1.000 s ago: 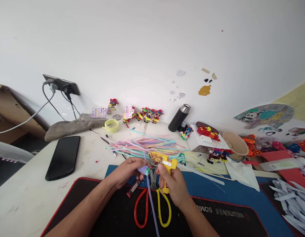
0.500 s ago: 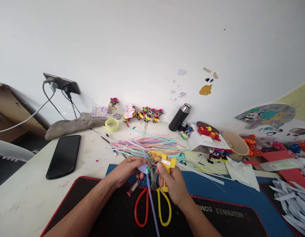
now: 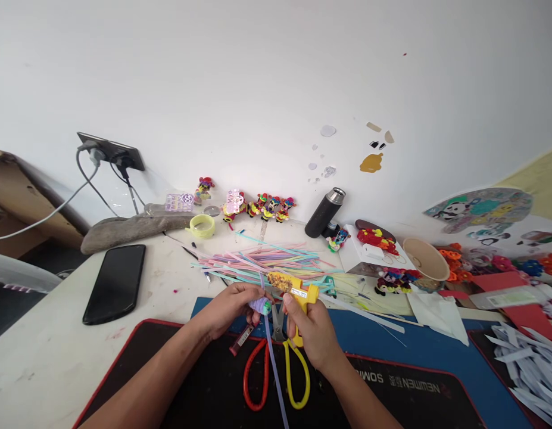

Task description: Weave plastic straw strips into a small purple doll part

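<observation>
My left hand (image 3: 233,307) pinches a small coil of purple pipe cleaner (image 3: 259,305) with a green core at its end. A loose purple strand (image 3: 276,369) runs down from it toward me. In my right hand (image 3: 314,330) is a yellow glue gun (image 3: 298,290), fingers wrapped round its handle. The gun's brown-crusted front points left, close above the coil; whether they touch I cannot tell. Under both hands lie scissors (image 3: 255,375) with one red and one yellow handle. A small dark red tube (image 3: 241,341) lies below my left fingers.
Behind my hands spreads a pile of pastel pipe cleaners (image 3: 258,259). Along the wall stand little figures (image 3: 271,207), a roll of tape (image 3: 201,226) and a black flask (image 3: 324,213). A phone (image 3: 115,283) lies left, white strips (image 3: 526,366) right, a beige bowl (image 3: 430,257) back right.
Almost nothing differs. The camera view has shifted very slightly; both hands keep their holds and positions.
</observation>
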`<state>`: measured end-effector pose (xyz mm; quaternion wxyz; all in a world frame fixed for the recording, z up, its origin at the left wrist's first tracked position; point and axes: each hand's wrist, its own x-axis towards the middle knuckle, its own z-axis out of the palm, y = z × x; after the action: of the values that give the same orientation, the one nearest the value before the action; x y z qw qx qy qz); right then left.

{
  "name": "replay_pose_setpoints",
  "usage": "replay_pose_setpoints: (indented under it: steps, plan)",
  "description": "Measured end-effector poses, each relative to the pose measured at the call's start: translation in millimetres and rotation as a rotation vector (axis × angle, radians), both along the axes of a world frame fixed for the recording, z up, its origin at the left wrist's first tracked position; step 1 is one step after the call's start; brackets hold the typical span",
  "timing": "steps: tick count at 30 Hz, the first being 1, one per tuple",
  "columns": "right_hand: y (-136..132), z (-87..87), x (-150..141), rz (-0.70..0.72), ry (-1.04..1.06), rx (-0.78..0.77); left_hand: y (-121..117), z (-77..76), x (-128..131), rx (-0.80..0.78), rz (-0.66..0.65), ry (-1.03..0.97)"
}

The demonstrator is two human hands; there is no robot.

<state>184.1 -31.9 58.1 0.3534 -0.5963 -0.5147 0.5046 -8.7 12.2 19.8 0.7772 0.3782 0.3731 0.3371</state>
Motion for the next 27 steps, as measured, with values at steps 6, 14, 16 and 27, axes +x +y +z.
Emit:
replay_pose_setpoints:
  steps: [6, 14, 16, 27]
  plan:
    - [-1.2, 0.9, -0.5, 0.005, -0.017, 0.002, 0.4, -0.2, -0.6, 0.004, 0.004, 0.008]
    - [0.4, 3.4, 0.8, 0.005, -0.033, 0.012, 0.6, -2.7, -0.6, 0.001, 0.003, 0.022]
    - [0.4, 3.0, 1.4, 0.009, -0.041, 0.018, 0.8, -2.5, -0.7, -0.003, 0.002, 0.026]
    - [-0.8, 1.3, 1.3, 0.011, -0.039, 0.018, 1.8, -3.3, -0.6, -0.001, -0.001, 0.028]
